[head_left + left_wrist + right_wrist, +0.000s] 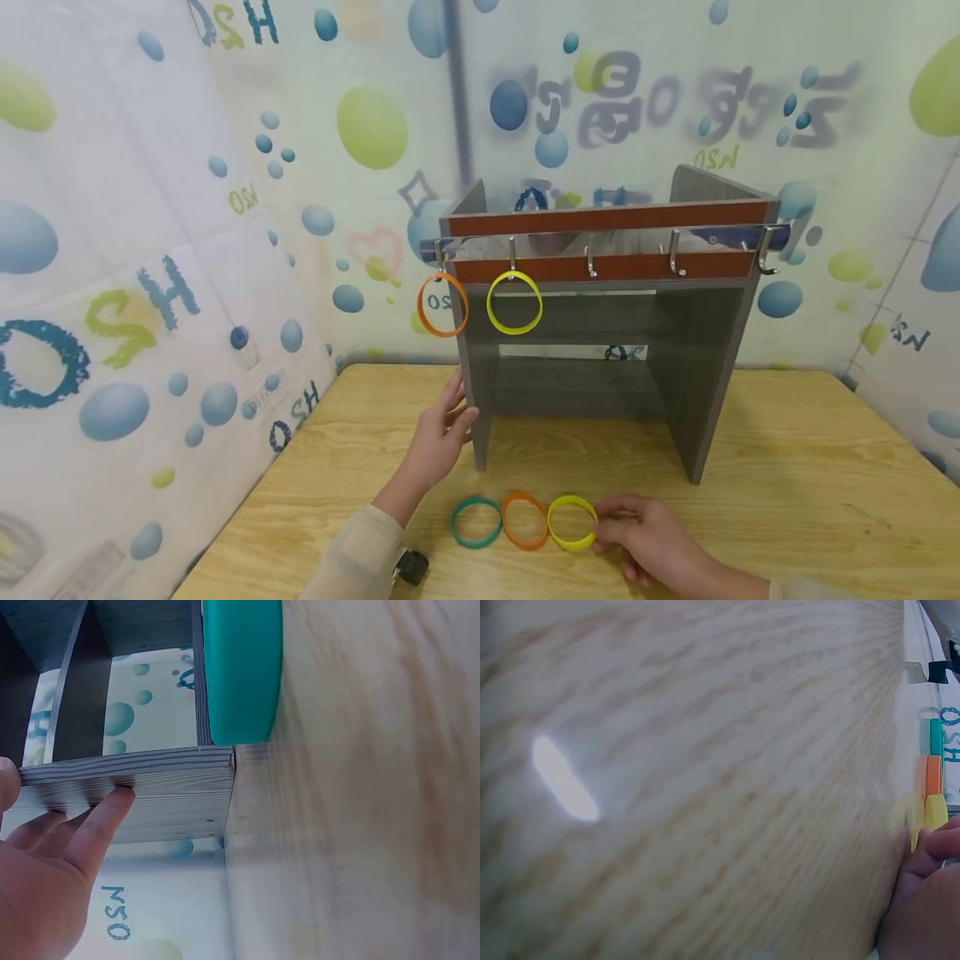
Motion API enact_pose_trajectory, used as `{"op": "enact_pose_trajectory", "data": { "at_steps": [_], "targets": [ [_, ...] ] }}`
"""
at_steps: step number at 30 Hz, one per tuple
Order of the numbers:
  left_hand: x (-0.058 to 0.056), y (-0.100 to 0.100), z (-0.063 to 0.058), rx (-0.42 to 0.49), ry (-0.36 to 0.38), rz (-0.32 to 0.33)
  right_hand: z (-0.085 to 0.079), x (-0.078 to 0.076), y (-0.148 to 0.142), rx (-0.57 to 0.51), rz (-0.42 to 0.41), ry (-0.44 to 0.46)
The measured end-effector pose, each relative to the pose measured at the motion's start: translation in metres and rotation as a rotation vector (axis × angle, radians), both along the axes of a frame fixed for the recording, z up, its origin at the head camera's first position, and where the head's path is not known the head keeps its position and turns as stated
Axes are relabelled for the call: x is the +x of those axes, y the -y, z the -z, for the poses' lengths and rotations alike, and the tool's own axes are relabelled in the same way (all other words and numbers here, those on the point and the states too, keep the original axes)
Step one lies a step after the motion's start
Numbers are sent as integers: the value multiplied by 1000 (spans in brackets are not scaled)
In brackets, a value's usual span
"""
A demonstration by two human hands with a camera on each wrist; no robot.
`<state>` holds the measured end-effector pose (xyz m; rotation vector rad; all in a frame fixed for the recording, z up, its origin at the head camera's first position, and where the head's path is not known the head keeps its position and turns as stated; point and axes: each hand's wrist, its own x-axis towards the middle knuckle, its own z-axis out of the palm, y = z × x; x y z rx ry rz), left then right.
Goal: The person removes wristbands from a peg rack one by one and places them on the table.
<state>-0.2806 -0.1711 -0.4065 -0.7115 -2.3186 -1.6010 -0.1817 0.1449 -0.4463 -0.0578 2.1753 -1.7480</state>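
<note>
At six o'clock from the rack [573, 319], the right hand [654, 535] pinches the likely light, springy yellow band [573, 546] by its rim, the best hold; the left hand [437, 440] grips the rack.

Slightly loose, cream-beige fabric left sleeve [352, 554] with soft creases, small black block-shaped device [413, 567] beside its cuff [384, 518], bare left hand [437, 442], bare right hand [654, 535], pale fabric right sleeve [806, 591], only its end in view
</note>
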Motion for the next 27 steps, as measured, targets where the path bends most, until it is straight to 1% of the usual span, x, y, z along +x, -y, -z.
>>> {"op": "enact_pose_trajectory", "data": {
  "at_steps": [8, 12, 16, 21, 27],
  "targets": [
    [1, 0, -1, 8, 40, -7, 0, 2, 0, 11, -13, -8],
    [0, 0, 0, 10, 38, -7, -2, 1, 1, 1, 0, 1],
    [0, -1, 0, 5, 35, -6, -7, -2, 2, -2, 28, -6],
    [0, 0, 0, -5, 34, -7, -22, -9, 4, 7, 47, -53],
    [1, -1, -1, -9, 36, -9, -53, -21, 15, -2, 109, -133]
  ]
}}
